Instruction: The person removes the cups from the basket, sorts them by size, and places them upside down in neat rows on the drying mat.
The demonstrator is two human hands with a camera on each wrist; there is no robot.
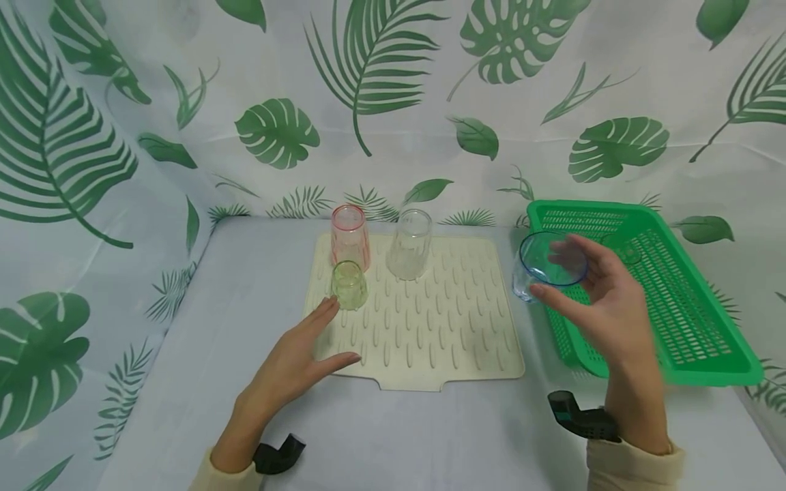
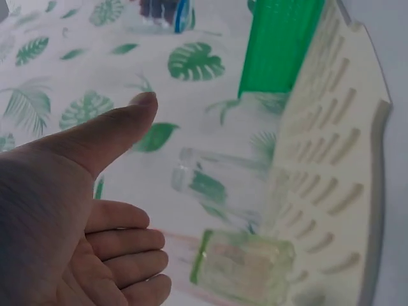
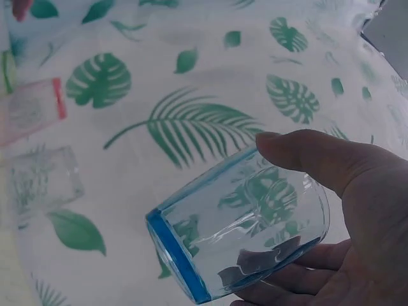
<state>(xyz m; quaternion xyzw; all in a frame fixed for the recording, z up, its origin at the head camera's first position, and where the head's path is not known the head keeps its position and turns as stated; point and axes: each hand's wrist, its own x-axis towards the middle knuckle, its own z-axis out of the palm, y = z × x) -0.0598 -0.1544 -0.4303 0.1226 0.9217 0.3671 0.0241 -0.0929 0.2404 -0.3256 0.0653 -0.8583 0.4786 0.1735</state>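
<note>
My right hand (image 1: 614, 310) grips a clear glass with a blue rim (image 1: 525, 276) between thumb and fingers, above the near left side of the basket. In the right wrist view, the blue-rimmed glass (image 3: 248, 223) is tilted, its rim toward the lower left. My left hand (image 1: 288, 368) has its fingers extended and thumb apart, holding nothing. Its fingertips are beside the small green glass (image 1: 348, 290); whether they touch it I cannot tell. Behind that stand a tall pink glass (image 1: 350, 235) and a tall clear glass (image 1: 410, 245), both on the cream ribbed drying mat (image 1: 454, 341).
A green perforated basket (image 1: 706, 320) stands at the right of the table; a faint round outline, perhaps another glass, shows inside. The white table surface (image 1: 202, 327) extends left of the mat. A leaf-patterned cloth (image 1: 399, 170) rises behind everything.
</note>
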